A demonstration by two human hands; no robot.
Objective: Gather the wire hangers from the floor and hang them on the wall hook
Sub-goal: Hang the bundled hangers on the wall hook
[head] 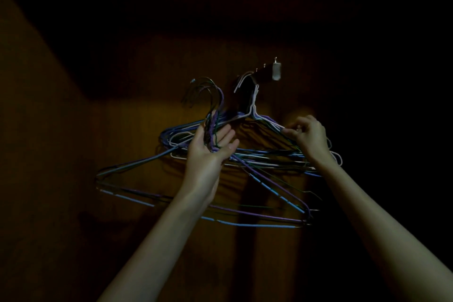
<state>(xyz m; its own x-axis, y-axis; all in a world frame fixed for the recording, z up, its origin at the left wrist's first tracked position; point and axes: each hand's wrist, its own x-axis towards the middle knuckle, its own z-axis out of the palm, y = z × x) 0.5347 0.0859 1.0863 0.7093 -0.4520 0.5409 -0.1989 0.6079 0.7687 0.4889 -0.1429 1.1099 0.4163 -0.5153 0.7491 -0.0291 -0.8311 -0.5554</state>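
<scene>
While the left hand (210,141) cradled the loose wire hangers (220,179) on spread fingers, right fingers (290,133) pinched a hung hanger (253,105) below the wall hook (275,71); the uncurled hold risked the bundle slipping and tangling.

Dim brown wooden wall (137,130), lit warm at centre, dark toward edges. Small metal wall hook rack (276,71) high on wall. White and pale wire hangers (252,105) hang by their necks from rack's left end. Left hand (213,142) raised, palm toward camera, fingers straight, twisted necks of bundle of blue, purple and green wire hangers (245,223) lying across palm; bundle's hook ends curl up left of rack, apart from it. Right hand (307,133) pinches shoulder wire of hanging hangers, fingers curled
</scene>
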